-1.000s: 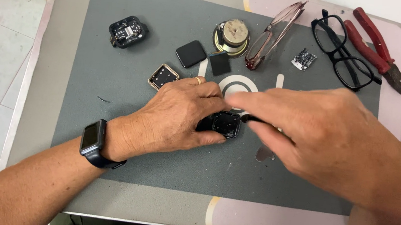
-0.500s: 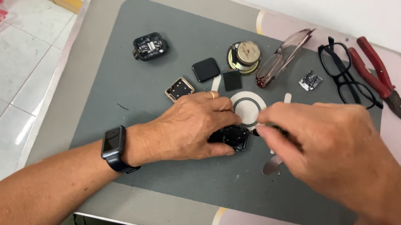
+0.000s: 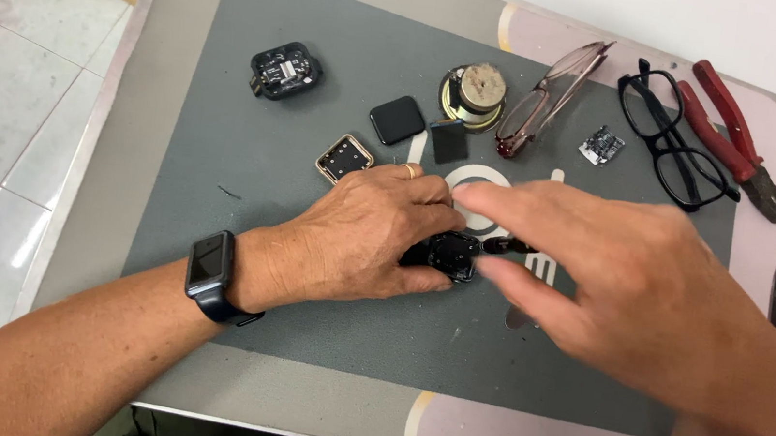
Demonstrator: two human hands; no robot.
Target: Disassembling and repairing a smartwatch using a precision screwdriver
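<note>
- Nearest the camera, the left hand (image 3: 362, 235), a dark smartwatch (image 3: 210, 268) on its wrist, lies flat on the grey mat (image 3: 216, 189) covering the surface.
- Its fingers are closed around a small black device (image 3: 447, 254) at the mat's middle, pinning it down.
- The right hand (image 3: 615, 273) reaches in from the right; its thumb and forefinger pinch a small dark part at the device's right edge.
- Just beyond sit a gold-rimmed square frame (image 3: 344, 158) and a black square panel (image 3: 396, 119).
- Farther back lie a black module (image 3: 285, 70), a round speaker (image 3: 473, 93), reddish glasses (image 3: 549, 100), black glasses (image 3: 675, 139) and red pliers (image 3: 736, 136).
</note>
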